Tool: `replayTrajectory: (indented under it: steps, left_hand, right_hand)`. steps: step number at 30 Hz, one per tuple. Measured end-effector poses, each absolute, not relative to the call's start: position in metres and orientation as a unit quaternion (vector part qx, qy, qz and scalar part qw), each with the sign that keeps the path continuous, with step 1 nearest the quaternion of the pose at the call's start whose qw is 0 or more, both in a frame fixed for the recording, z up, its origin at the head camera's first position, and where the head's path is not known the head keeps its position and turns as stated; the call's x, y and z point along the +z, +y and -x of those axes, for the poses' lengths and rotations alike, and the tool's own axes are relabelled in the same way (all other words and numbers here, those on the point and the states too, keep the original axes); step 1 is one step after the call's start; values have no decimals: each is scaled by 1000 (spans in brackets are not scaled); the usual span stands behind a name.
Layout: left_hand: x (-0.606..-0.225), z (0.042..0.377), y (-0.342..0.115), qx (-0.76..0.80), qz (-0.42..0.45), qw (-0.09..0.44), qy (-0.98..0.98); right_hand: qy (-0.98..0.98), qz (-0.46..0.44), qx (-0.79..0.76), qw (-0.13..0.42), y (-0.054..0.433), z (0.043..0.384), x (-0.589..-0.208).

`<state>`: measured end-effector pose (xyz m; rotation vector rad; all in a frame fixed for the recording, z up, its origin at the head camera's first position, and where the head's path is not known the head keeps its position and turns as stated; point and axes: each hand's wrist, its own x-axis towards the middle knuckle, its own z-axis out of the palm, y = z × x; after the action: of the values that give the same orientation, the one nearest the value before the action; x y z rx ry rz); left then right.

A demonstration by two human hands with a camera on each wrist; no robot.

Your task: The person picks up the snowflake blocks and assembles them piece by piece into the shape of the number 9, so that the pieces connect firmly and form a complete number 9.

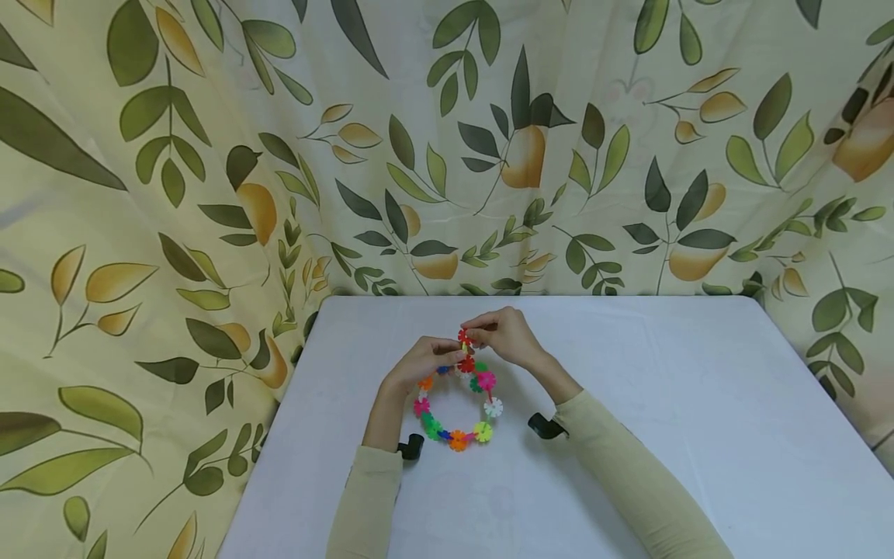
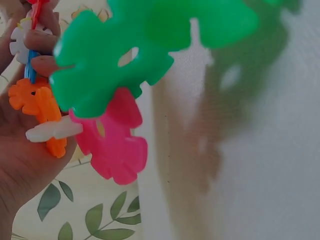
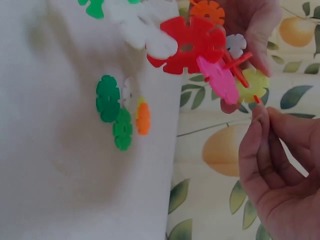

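Both forearms are covered by pale sleeves [image 1: 635, 475], and a small black device [image 1: 410, 448] is worn at the left wrist, with another black device [image 1: 546, 426] at the right. Between the forearms, a ring [image 1: 493, 407] of linked, notched, flower-shaped pieces is seen over the white table [image 1: 698, 388]. Its near side is formed by an orange piece [image 1: 457, 441], a yellow-green piece [image 1: 483, 432] and a green piece [image 1: 431, 426]. Farther out, the ring's far side is gripped by the left hand [image 1: 422, 361], its fingers curled round the links close to a large red piece [image 1: 466, 363]. Just beyond, a smaller red piece [image 1: 464, 336] is pinched between the thumb and fingertips of the right hand [image 1: 506, 335], at the edge of a yellow piece [image 3: 252, 86]; whether the two are fully joined cannot be told. The table's far edge is backed by a curtain [image 1: 419, 186] printed with leaves and fruit.
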<state>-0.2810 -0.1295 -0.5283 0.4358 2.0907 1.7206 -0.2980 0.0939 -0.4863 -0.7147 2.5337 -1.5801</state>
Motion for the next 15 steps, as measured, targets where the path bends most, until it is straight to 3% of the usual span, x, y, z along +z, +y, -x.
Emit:
replayTrajectory:
  steps: [6,15]
  left_hand:
    - [-528,281,-129,608,-168,204,749]
    - [-526,279,-128,605,-182,199,749]
  right_hand:
    - [814,234,-527,61,94,299,-489]
    - [811,218,-541,55,94,298,-496]
